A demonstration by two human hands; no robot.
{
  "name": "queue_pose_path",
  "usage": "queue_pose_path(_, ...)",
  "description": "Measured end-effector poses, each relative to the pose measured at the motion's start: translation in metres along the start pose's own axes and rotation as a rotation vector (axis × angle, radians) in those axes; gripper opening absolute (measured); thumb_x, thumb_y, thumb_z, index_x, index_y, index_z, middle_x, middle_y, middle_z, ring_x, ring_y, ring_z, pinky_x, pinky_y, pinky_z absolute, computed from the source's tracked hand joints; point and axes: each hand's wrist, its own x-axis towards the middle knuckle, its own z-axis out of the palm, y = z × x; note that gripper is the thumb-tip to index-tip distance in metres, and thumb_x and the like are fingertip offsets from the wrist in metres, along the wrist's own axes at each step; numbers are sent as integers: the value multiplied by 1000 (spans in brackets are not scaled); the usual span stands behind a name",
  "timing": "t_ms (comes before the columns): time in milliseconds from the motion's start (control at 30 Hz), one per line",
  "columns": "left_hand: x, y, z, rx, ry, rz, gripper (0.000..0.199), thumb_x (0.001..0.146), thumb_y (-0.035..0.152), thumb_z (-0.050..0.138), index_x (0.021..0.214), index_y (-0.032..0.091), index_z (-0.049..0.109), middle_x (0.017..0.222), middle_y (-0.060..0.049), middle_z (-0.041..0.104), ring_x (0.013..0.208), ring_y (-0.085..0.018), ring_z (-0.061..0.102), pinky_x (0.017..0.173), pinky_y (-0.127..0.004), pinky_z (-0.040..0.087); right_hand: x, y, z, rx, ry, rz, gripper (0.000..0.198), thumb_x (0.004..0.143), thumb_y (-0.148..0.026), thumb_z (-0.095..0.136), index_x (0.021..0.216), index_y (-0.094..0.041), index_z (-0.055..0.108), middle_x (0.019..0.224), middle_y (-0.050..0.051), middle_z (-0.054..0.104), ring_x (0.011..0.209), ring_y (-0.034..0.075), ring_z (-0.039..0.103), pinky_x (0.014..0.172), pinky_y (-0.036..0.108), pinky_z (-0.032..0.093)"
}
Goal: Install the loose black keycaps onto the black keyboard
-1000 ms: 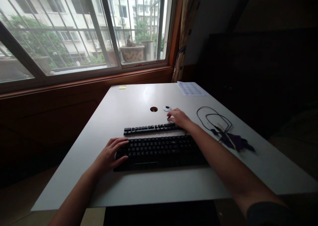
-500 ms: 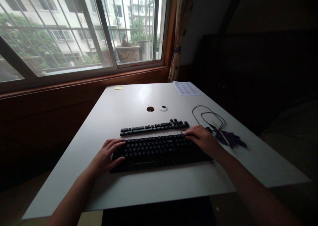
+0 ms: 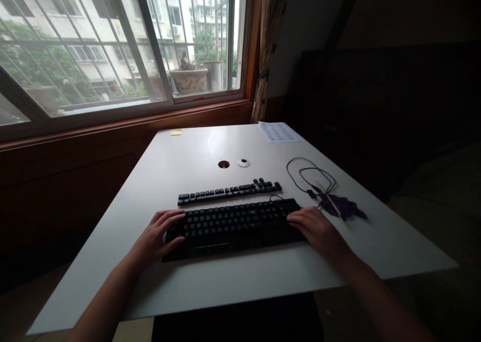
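Note:
A black keyboard lies across the front part of the white table. My left hand grips its left end, fingers over the top and thumb along the front side. At the keyboard's right end, my right hand has its fingertips drawn together over the keys; whatever is between them is too small to make out. Just behind the keyboard lie rows of loose black keycaps, with a few set apart at their right end. The keyboard's lower right part is partly covered by my right hand.
Right of the keyboard are a looped black cable, a purple cloth and a thin stick. Toward the back sit a round white cover, a cable hole, a printed sheet and yellow sticky notes.
My right hand has moved from the keyboard's back right edge down toward the front, onto its right-hand keys. My left hand stays on the left end. The view has shifted slightly.

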Motion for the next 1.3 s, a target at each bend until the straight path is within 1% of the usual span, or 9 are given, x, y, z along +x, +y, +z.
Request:
queue_pose_path(200,1,1,-1,2,-1,0,61,94,38,71,151,33,50,148,-8,61,136,-30,54,112,-50,52,-1,1,1,-21,14,-15,23,99,-14,67,117,-27,71,105,5,76,99,24,68,90,44,60)
queue_pose_path(367,0,0,0,-3,-3,-2,61,94,37,72,151,33,50,149,-8,60,137,-30,52,113,-50,51,-1,-1,1,-9,29,-35,24,98,-12,67,116,-27,72,105,4,77,99,22,68,91,41,60)
queue_pose_path(567,-1,0,0,-1,-11,-3,61,95,36,71,151,32,49,148,-9,60,136,-30,52,112,-50,51,-3,-1,5,9,33,-15,26,98,-12,67,118,-27,73,108,4,78,100,22,68,92,42,60)
queue_pose_path(933,-1,-2,1,-5,-16,-4,62,95,37,72,152,33,48,149,-9,60,136,-30,52,112,-51,51,-2,-2,3,21,8,-7,28,98,-12,65,118,-30,75,109,3,80,97,22,69,88,43,61)
queue_pose_path(1033,-1,-1,0,-8,-9,-11,61,95,37,71,151,33,49,149,-8,60,137,-30,52,113,-51,51,-3,-2,4,15,3,-18,28,98,-13,66,119,-30,75,112,4,78,100,23,68,90,43,60)
queue_pose_path(1133,0,0,0,-5,-7,-15,60,95,37,71,151,33,51,149,-8,61,137,-30,53,112,-50,51,-6,-3,6,1,25,2,25,96,-17,70,117,-28,75,112,6,76,103,25,68,91,46,59)
queue_pose_path(1300,0,1,-1,-8,-15,-8,60,95,36,71,151,32,49,148,-9,60,137,-30,52,113,-51,51,-10,-5,7,-19,58,27,25,97,-17,69,119,-28,74,110,8,73,103,26,67,91,47,58)
